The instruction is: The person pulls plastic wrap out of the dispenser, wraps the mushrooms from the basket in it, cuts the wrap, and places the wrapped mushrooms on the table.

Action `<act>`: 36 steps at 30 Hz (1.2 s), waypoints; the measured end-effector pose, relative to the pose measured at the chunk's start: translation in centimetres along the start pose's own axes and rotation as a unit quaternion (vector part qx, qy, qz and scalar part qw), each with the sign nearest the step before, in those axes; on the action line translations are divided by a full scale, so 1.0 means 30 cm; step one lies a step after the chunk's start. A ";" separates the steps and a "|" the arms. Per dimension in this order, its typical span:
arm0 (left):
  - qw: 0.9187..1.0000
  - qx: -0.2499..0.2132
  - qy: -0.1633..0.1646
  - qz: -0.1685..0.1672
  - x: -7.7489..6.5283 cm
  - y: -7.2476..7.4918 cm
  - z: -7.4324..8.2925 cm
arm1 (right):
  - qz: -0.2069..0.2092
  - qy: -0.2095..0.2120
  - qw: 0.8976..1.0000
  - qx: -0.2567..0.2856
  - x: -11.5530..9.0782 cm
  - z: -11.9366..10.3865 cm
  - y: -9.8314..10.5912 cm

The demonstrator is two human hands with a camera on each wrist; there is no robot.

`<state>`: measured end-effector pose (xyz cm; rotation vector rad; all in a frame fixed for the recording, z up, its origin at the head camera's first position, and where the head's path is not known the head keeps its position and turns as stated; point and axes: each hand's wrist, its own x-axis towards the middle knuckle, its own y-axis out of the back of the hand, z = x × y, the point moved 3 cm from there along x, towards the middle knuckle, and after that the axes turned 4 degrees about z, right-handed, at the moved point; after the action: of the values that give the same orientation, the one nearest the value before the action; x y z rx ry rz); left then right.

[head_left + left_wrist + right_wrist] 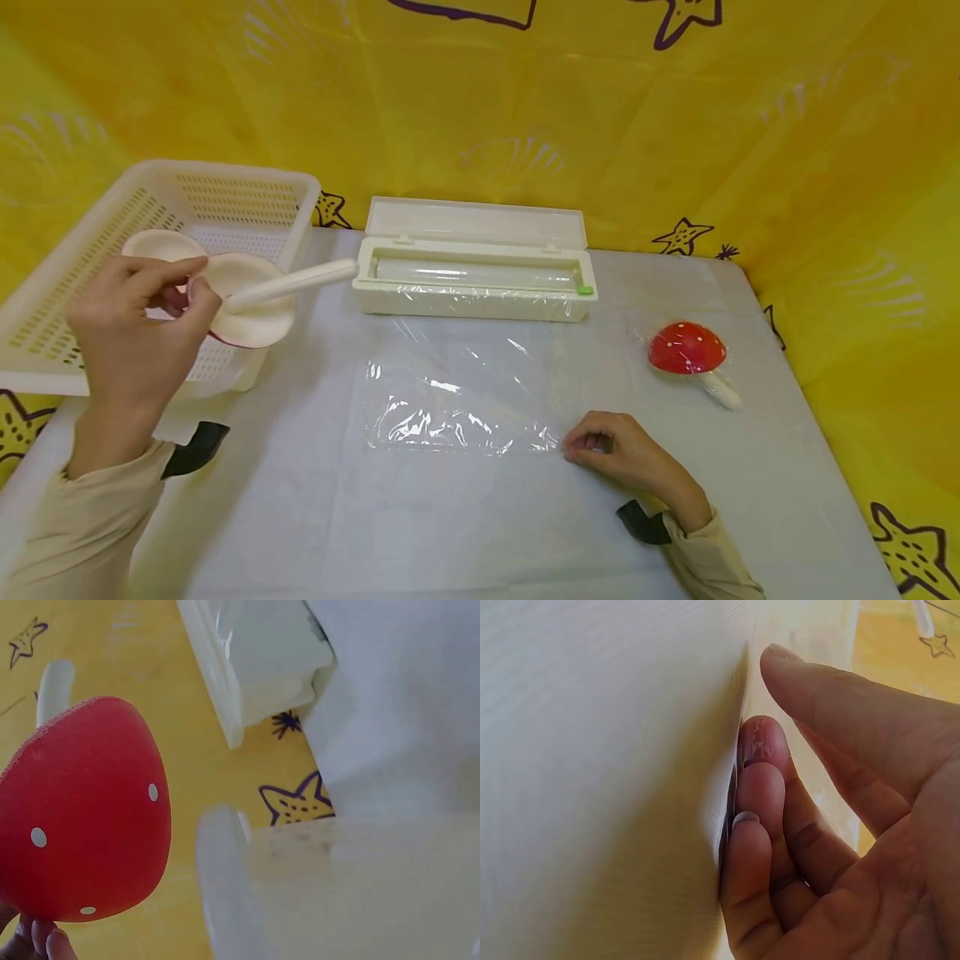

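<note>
My left hand (146, 312) pinches a toy mushroom (258, 321) by its cap rim, held up beside the basket. Its pale underside and white stem face the head camera; the left wrist view shows the red, white-dotted cap (90, 817). Down on the table, my right hand (626, 450) pinches the near right corner of a sheet of cling film (457, 400). From the right wrist, its curled fingers (761, 799) rest against the white surface, and the index fingertip is hidden. The sheet stretches from a cling film dispenser (472, 302), whose lid stands up.
On the left stands a cream slatted basket (45, 381), with another pale rounded piece (161, 243) seen in it. A film-wrapped red mushroom (686, 348) lies at the right. A green slider (585, 290) sits at the dispenser's right end. Yellow patterned cloth (480, 108) hangs behind the table.
</note>
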<state>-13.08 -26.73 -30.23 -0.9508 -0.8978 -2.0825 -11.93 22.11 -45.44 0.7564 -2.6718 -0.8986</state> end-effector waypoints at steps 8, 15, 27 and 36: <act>0.998 -0.019 -0.036 -0.050 -0.060 -0.101 0.081 | 0.013 0.030 0.999 -0.013 0.004 -0.009 -0.007; 0.994 -0.034 -0.047 -0.098 -0.111 -0.193 0.146 | 0.011 0.032 0.999 -0.029 0.010 -0.024 -0.012; 0.979 -0.064 -0.092 -0.170 -0.211 -0.356 0.233 | 0.009 0.023 0.999 -0.025 0.006 -0.023 -0.013; 0.969 -0.063 -0.075 -0.226 -0.260 -0.436 0.264 | 0.010 0.025 0.999 -0.024 0.012 -0.018 -0.015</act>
<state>-16.58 -11.19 -36.60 -1.0558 -1.1587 -2.5006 -11.87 21.33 -45.29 0.7299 -2.6004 -0.9246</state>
